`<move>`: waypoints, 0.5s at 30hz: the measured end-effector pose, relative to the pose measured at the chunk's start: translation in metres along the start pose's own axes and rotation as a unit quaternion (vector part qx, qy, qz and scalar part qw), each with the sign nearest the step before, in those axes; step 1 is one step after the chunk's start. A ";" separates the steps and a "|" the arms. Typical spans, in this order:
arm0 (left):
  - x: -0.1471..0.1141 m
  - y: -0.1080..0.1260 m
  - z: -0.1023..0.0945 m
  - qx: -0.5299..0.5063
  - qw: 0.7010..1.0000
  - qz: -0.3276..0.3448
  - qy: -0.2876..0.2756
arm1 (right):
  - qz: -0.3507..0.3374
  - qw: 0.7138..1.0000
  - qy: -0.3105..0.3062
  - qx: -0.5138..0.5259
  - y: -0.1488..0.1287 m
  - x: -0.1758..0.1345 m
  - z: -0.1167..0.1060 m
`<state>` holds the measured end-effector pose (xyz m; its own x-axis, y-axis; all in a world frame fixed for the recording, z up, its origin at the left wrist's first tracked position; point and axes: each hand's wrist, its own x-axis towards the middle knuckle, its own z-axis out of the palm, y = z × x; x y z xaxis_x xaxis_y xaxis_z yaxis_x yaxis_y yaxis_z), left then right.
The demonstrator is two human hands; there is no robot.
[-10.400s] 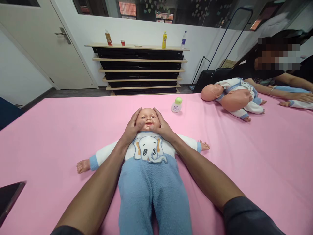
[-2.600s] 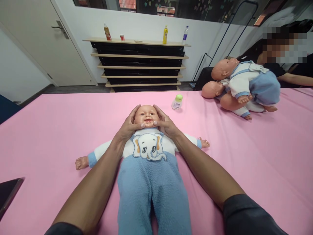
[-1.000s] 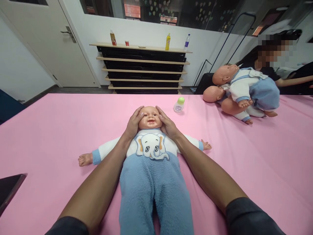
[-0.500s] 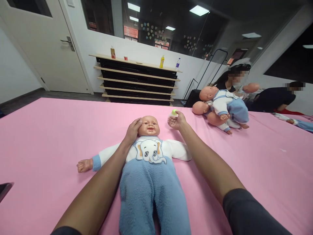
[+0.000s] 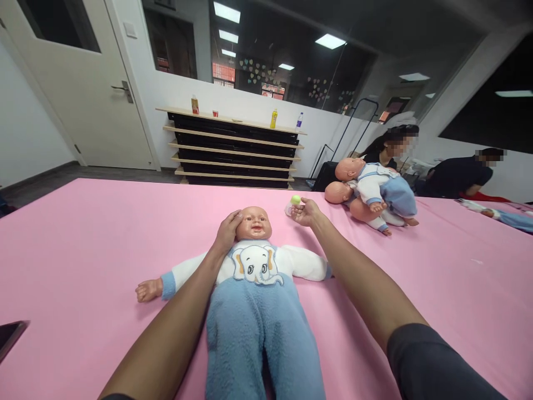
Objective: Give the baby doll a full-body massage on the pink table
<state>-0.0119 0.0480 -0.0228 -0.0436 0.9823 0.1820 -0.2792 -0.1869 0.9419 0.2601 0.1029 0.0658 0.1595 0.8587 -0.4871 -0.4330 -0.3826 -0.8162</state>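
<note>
A baby doll (image 5: 255,272) lies on its back, face up, in a white top with an elephant patch and blue trousers. My left hand (image 5: 228,230) is cupped round the side of its head, fingers curved against the temple. Past the doll's head, to the right, a small bottle (image 5: 288,208) with a yellow-green cap stands on the pink-covered table (image 5: 104,250). Right beside it is my right hand (image 5: 306,213), palm turned up and fingers apart, with no grip on the bottle. The fingertips partly overlap the bottle; whether they touch it I cannot tell.
Several more dolls (image 5: 377,189) are piled at the back right, near a person (image 5: 391,147). Another person (image 5: 458,172) bends over farther right. The corner of a dark flat device (image 5: 11,338) shows at the left edge. Behind the table is a shelf stack (image 5: 233,150) with bottles on top.
My right hand has let go of the small bottle and opened, shifting slightly right. My left hand stays on the doll's head. The view has tilted up a little.
</note>
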 end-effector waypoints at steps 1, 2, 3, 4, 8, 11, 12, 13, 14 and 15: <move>0.001 -0.002 -0.001 -0.004 1.000 -0.005 0.018 | 0.006 1.000 -0.010 0.005 -0.001 -0.007 -0.001; 0.002 -0.003 -0.002 -0.012 0.999 -0.009 0.039 | 0.009 1.000 -0.022 0.009 0.000 -0.015 -0.002; 0.002 -0.004 -0.003 -0.021 0.998 -0.013 0.061 | 0.009 0.999 -0.035 0.012 0.001 -0.026 -0.002; 0.003 -0.003 -0.004 -0.031 0.996 -0.016 0.083 | 0.008 0.999 -0.050 0.015 0.004 -0.038 -0.002; 0.003 0.018 -0.009 -0.073 0.983 -0.003 0.168 | -0.016 0.993 -0.119 0.015 0.031 -0.095 0.003; -0.006 0.048 -0.003 -0.112 0.971 0.016 0.209 | -0.052 0.986 -0.156 0.000 0.055 -0.133 0.016; -0.012 0.057 0.003 -0.127 0.969 0.019 0.211 | -0.069 0.984 -0.164 -0.007 0.061 -0.143 0.022; -0.020 0.065 0.010 -0.139 0.968 0.017 0.207 | -0.088 0.982 -0.170 -0.013 0.066 -0.153 0.029; -0.030 0.070 0.018 -0.149 0.969 0.011 0.198 | -0.105 0.979 -0.171 -0.013 0.069 -0.162 0.036; -0.041 0.074 0.026 -0.162 0.971 -0.005 0.178 | -0.137 0.976 -0.170 -0.020 0.072 -0.170 0.043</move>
<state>-0.0059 -0.0062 0.0470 -0.3511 0.9363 0.0101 -0.5660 -0.2208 0.7943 0.1639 -0.0559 0.1034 -0.0421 0.9914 -0.1241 -0.3791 -0.1307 -0.9161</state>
